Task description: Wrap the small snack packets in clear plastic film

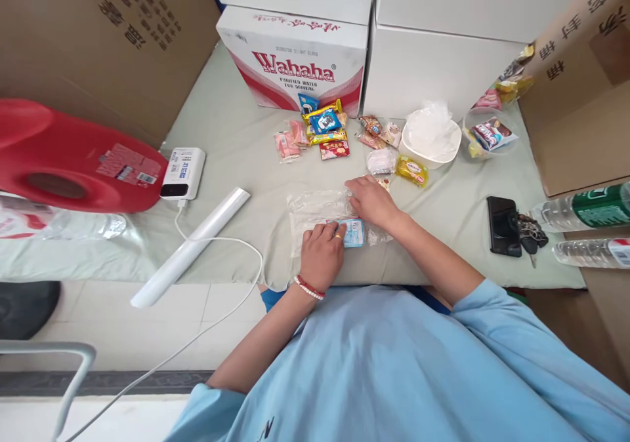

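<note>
A clear plastic bag (315,211) lies flat on the pale green cloth (236,134) near the front edge. My left hand (322,253) presses down on its near end, fingers on a small light-blue snack packet (354,232) that seems to be inside the bag. My right hand (371,200) rests palm down on the bag's right part. Behind my hands lie several small snack packets (319,130), a yellow packet (412,170) and a white bowl (430,141) with crumpled clear plastic in it.
A Wahaha carton (295,61) and white boxes stand at the back. A red jug (63,157), a power bank (183,172) with a cable and a white roll (191,245) lie left. A phone (503,224), keys (531,235) and water bottles (590,209) lie right.
</note>
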Demonstrator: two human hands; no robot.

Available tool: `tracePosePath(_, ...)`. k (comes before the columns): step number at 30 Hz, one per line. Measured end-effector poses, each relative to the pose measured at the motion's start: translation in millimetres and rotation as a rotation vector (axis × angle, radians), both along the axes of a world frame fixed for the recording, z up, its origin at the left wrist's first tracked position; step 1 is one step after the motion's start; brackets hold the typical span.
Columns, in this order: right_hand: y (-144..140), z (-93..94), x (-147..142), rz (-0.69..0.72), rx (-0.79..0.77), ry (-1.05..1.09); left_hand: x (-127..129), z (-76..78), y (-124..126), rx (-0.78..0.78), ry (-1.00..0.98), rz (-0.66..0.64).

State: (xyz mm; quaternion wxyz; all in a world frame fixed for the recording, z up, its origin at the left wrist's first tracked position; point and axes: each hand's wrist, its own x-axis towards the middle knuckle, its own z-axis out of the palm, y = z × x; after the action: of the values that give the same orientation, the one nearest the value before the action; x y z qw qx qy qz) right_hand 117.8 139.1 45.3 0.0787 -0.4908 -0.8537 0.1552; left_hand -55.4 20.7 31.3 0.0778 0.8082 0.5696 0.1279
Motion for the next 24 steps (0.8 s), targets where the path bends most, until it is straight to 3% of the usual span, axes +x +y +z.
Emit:
tracePosePath(5,35.3,-10.6,-25.0,0.023,-0.177,-0.180,10.4,-4.1,-3.4,-0.038,0.084,0.075)
tracePosePath(10,49.3,6.2,-18.9,0.207,-0.198,-0.118,21.7,-4.7,-7.7,-0.037,0.094,0.213)
tracePosePath(13,22.8,15.1,-4.9,0.319,-0.116,0.041,19.7,-6.6,-4.4,-0.032,0.087,0.171)
tracePosePath(15,-7.6,10.3,5.0,0.351,-0.059,0.139,14.7,-10.3,-1.1,-0.026,0.063,0.122)
tracePosePath(19,-62.9,-19.6,14.6,0.333,0.050,0.303,-0.4,-22.9,1.7,-0.042,-0.035,0.073)
tracePosePath(22,-80.8,-40.2,12.4,0.284,0.113,0.369,-13.5,-31.3,-2.9,-0.048,-0.237,0.095)
tracePosePath(24,-83.3,-47.7,10.8,0.271,0.118,0.353,-22.7,-34.2,-6.8,-0.051,-0.452,0.191)
